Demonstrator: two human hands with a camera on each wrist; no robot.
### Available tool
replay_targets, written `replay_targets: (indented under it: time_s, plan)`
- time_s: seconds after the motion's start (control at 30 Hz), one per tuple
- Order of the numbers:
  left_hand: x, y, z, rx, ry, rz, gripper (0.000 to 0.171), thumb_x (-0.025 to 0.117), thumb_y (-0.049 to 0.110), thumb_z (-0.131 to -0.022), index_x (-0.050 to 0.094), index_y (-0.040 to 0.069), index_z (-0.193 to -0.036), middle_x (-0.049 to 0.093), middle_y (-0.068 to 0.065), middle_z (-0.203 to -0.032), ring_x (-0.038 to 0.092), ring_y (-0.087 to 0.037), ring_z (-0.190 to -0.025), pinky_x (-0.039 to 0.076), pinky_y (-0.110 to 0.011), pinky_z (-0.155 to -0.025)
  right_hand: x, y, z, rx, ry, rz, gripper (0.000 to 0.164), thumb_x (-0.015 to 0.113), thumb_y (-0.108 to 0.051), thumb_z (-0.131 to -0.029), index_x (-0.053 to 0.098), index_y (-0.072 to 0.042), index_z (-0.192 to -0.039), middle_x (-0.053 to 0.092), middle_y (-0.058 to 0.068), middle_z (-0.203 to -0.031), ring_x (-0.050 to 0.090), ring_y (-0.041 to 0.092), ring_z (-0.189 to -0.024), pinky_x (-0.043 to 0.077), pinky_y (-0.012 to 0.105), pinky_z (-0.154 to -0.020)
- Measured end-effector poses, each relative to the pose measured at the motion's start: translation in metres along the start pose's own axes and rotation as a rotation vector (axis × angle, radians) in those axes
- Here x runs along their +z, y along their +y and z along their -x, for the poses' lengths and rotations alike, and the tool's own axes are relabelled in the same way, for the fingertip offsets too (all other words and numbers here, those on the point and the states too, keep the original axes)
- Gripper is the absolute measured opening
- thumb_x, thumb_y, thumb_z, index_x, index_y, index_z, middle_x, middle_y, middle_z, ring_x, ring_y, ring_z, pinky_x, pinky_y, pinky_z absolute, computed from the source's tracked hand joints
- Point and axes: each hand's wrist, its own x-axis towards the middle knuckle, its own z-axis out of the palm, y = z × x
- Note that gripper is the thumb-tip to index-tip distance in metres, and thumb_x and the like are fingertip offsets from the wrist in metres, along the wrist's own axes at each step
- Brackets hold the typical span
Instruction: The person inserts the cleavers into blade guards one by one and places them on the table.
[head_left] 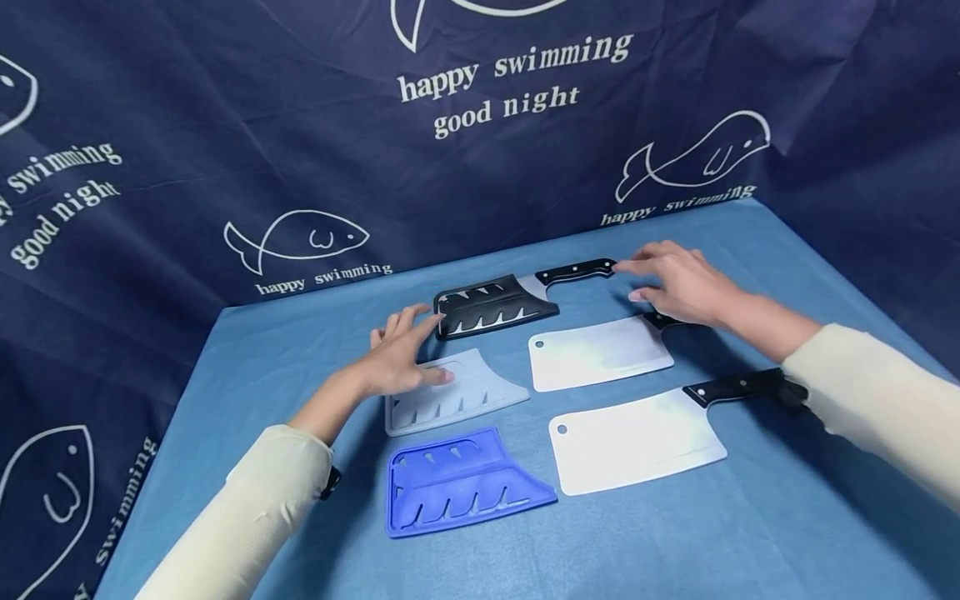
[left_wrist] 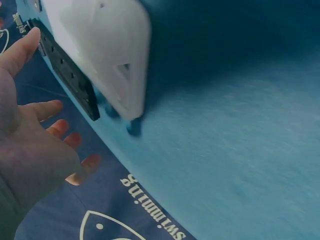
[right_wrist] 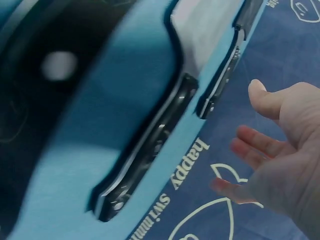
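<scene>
At the back of the table, a cleaver (head_left: 577, 271) lies with its blade in a black blade guard (head_left: 491, 307). My left hand (head_left: 397, 358) hovers over a white blade guard (head_left: 480, 396), its fingertips near the black guard's left end; the left wrist view shows the fingers spread and holding nothing. By the sheathed cleaver's handle end is my right hand (head_left: 682, 283), fingers loosely extended; contact cannot be told in the head view. In the right wrist view this hand (right_wrist: 285, 150) grips nothing. A bare cleaver (head_left: 600, 354) lies below it, its handle partly hidden.
Nearest me lie a blue blade guard (head_left: 465, 487) and another bare cleaver (head_left: 637, 442), whose handle end is by the right sleeve. Blue cloth (head_left: 480, 567) covers the table. A dark blue curtain (head_left: 300, 125) with fish drawings hangs behind and at the sides.
</scene>
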Motion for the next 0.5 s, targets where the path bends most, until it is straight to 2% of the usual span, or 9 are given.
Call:
replay_targets:
  time_s: [0.17, 0.37, 0.5]
  plan:
    - [0.007, -0.006, 0.013, 0.006, 0.029, -0.007, 0.093, 0.068, 0.054, -0.082, 0.024, 0.015, -0.153, 0.014, -0.009, -0.157, 0.015, -0.03, -0.139, 0.019, -0.058, -0.098, 0.004, 0.008, 0.013, 0.017, -0.032, 0.006, 0.051, 0.07, -0.013, -0.087, 0.056, -0.009, -0.135, 0.051, 0.025, -0.131, 0.042, 0.044, -0.122, 0.032, 0.063, -0.088]
    - [0.02, -0.008, 0.025, 0.026, 0.044, -0.102, 0.092, 0.055, 0.066, -0.085, 0.021, 0.015, -0.154, 0.02, -0.01, -0.154, 0.018, -0.031, -0.138, 0.026, -0.061, -0.097, 0.007, 0.019, 0.025, 0.044, -0.093, -0.027, 0.066, 0.075, -0.021, -0.084, 0.048, -0.009, -0.142, 0.047, 0.026, -0.134, 0.039, 0.045, -0.124, 0.03, 0.065, -0.088]
    - [0.025, -0.008, 0.031, 0.003, 0.04, -0.129, 0.095, 0.054, 0.07, -0.083, 0.022, 0.015, -0.154, 0.025, -0.012, -0.15, 0.021, -0.032, -0.137, 0.027, -0.063, -0.099, 0.007, 0.025, 0.031, 0.078, -0.14, -0.046, 0.074, 0.076, -0.024, -0.082, 0.042, -0.008, -0.146, 0.043, 0.027, -0.138, 0.035, 0.046, -0.128, 0.027, 0.066, -0.091]
